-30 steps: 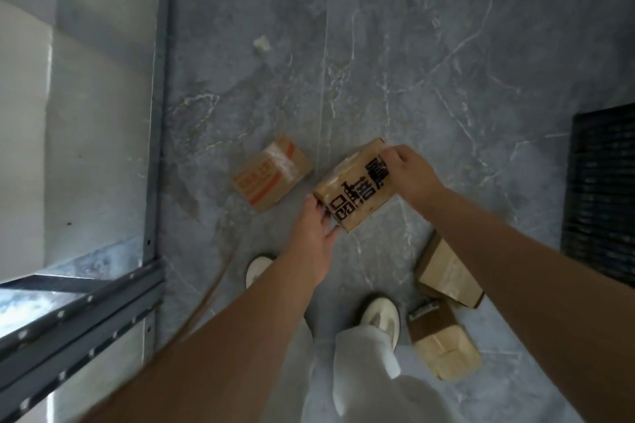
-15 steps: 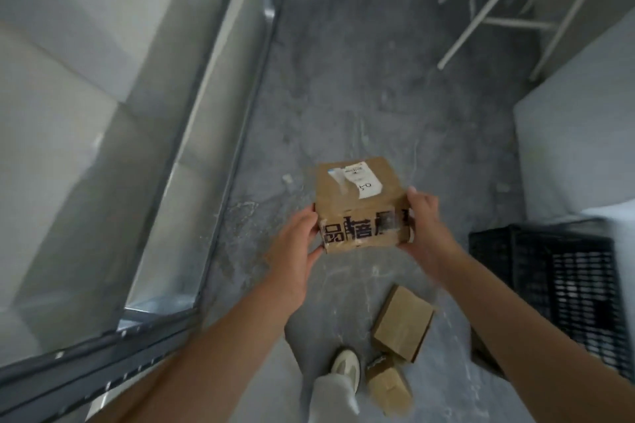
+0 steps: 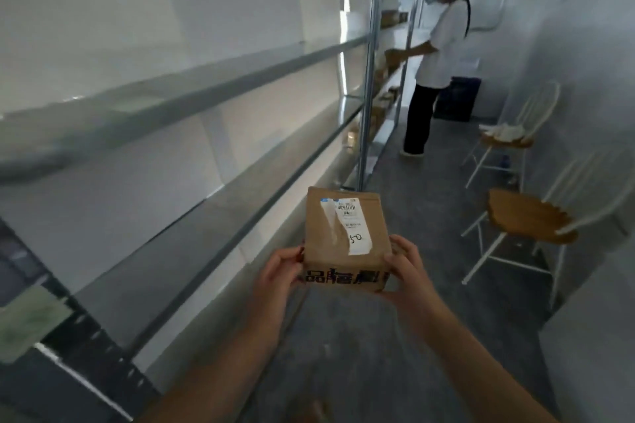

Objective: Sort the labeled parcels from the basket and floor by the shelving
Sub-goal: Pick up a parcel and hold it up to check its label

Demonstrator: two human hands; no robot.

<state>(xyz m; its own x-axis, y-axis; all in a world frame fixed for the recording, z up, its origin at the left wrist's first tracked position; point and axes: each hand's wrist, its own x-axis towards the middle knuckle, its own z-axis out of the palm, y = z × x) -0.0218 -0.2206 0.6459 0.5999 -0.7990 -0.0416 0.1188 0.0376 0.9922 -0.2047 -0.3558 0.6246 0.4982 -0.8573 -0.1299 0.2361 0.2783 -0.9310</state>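
Holding a parcel (image 3: 338, 244) in mid-air between both hands, in front of the body and above the floor (image 3: 422, 216). The left hand (image 3: 278, 271) is gripping the parcel's left side, fingertips pressing in at the near left edge. The right hand (image 3: 407, 268) is gripping the right side, thumb lying at the top right corner and fingers curling under the base. The parcel is a brown cardboard box, sitting roughly level with its top face turned up to the camera. A white label (image 3: 348, 223) is lying across that top face, barcode at the far end and a handwritten mark, looking like "50", at the near end; the small print is too blurred to read. Black printed characters are running along the near face. The shelving (image 3: 206, 89) is running along the left side, grey metal shelves receding into the room; the parcel is hanging just to the right of the shelf edges and is touching none of them. On the right, a near chair (image 3: 525, 216) with a white frame and wooden seat is standing by the wall, and a far chair (image 3: 508, 141) of the same kind is carrying something pale that cannot be identified. At the far bay a person (image 3: 436, 55) in a white top and dark trousers is standing facing the shelving, one arm reaching to a shelf where brown far parcels (image 3: 374, 117) are lying. A dark bin (image 3: 458, 98) is sitting on the floor just behind that person.
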